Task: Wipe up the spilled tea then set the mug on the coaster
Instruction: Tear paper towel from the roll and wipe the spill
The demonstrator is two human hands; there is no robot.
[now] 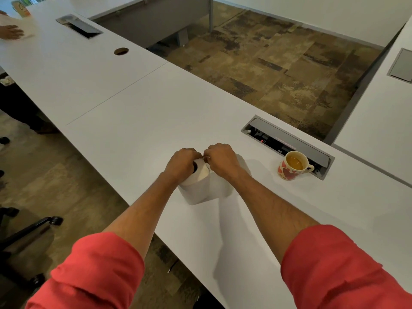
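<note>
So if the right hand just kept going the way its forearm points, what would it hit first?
Likely the left hand, which is nearly touching the right hand above the paper towel roll; depth is hard to judge.

White bench (138, 112) runs diagonally from upper left to lower right; thin seam between two top sections. Two recessed grey cable boxes with lids raised, one near (287, 146), one far (79, 25). Round cable grommet hole (121, 51) between them. Second white desk (379, 112) at right with a closed grey hatch (401, 65). Floor: mottled brown and tan carpet tiles (267, 63). Grey modesty panel (151, 21) under the far desk. Black castor chair base (29, 230) at lower left. Lighting even, soft shadows.
</note>
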